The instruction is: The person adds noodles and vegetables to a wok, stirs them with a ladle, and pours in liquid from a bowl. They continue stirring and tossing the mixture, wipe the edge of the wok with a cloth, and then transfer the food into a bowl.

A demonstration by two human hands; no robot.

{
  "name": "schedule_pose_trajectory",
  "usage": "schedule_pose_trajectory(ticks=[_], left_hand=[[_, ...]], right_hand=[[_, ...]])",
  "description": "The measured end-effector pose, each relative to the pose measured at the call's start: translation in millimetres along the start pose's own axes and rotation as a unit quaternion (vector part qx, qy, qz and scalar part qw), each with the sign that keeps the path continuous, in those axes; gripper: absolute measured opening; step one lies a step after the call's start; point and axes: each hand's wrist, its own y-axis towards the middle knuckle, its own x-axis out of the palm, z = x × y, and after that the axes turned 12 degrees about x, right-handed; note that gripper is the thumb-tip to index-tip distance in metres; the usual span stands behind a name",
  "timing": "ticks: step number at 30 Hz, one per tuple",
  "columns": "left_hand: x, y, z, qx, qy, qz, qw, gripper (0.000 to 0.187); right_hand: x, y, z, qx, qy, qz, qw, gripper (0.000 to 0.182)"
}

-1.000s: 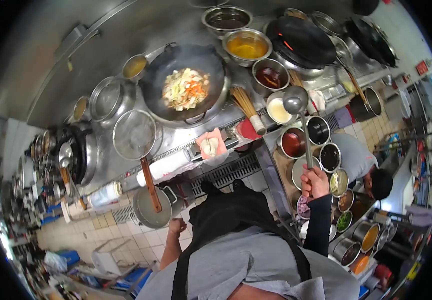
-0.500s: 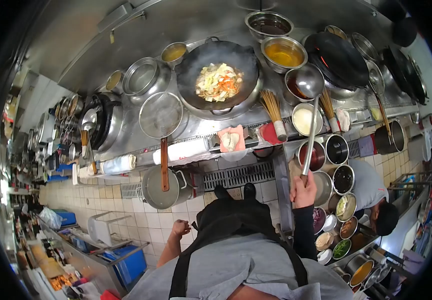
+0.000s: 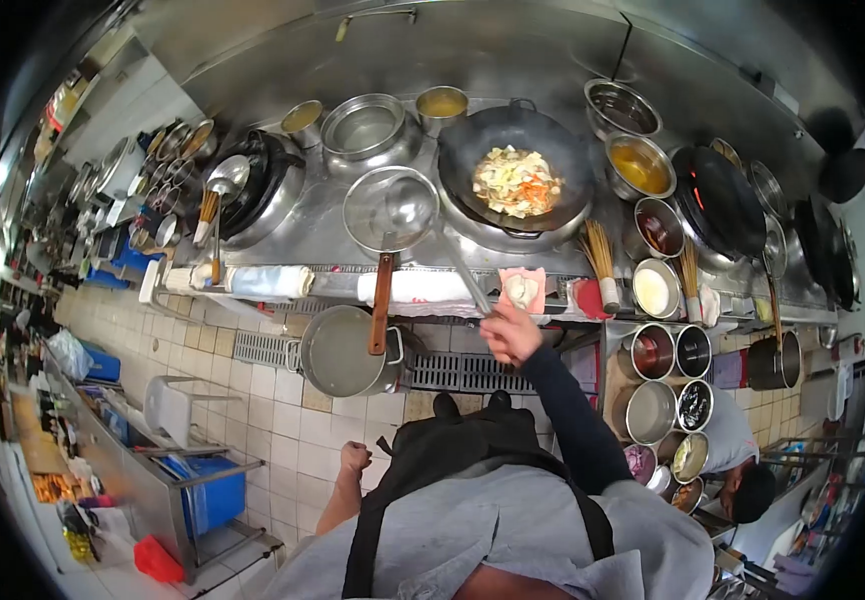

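Note:
My right hand (image 3: 513, 336) is wrapped round the handle of a long metal ladle (image 3: 465, 275). The ladle's round bowl is over the mesh strainer (image 3: 361, 215), overlapping it in this view; the strainer has a wooden handle and lies left of the wok. Steam rises from the black wok (image 3: 463, 145), where chopped pale vegetables and orange strips (image 3: 518, 182) sit in the middle. Down by my left side, my left hand (image 3: 356, 457) hangs with its fingers curled in and nothing showing in them, apart from any object.
A large pot (image 3: 341, 385) stands below the counter edge, near the strainer's handle. Bamboo brushes (image 3: 598, 255) and a bowl of yellow liquid (image 3: 643, 172) are right of the wok. Ingredient containers (image 3: 650, 413) line my right, with another person (image 3: 731, 430) bending beyond them.
My right hand has swung the ladle left, from over the sauce bowls to over the strainer. The view has turned right. My left hand stays low at my side.

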Motion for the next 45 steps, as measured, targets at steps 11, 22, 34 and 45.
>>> schedule_pose_trajectory(ticks=[11, 22, 34, 45], left_hand=[[-11.3, -13.7, -151.0, 0.258, 0.427, -0.074, 0.863, 0.023], [36.2, -40.3, -103.4, 0.179, 0.269, -0.137, 0.936, 0.018], [60.2, 21.9, 85.8, -0.057, -0.143, -0.047, 0.987, 0.009], [100.0, 19.6, 123.0, -0.056, -0.094, -0.122, 0.986, 0.016]], right_hand=[[45.6, 179.4, 80.0, -0.158, -0.580, 0.266, 0.754, 0.051], [-235.0, 136.8, 228.9, 0.120, -0.784, 0.055, 0.606, 0.030], [-384.8, 40.6, 353.5, 0.233, -0.694, 0.180, 0.657, 0.048], [-371.8, 77.6, 311.7, 0.264, -0.575, 0.286, 0.720, 0.039]])
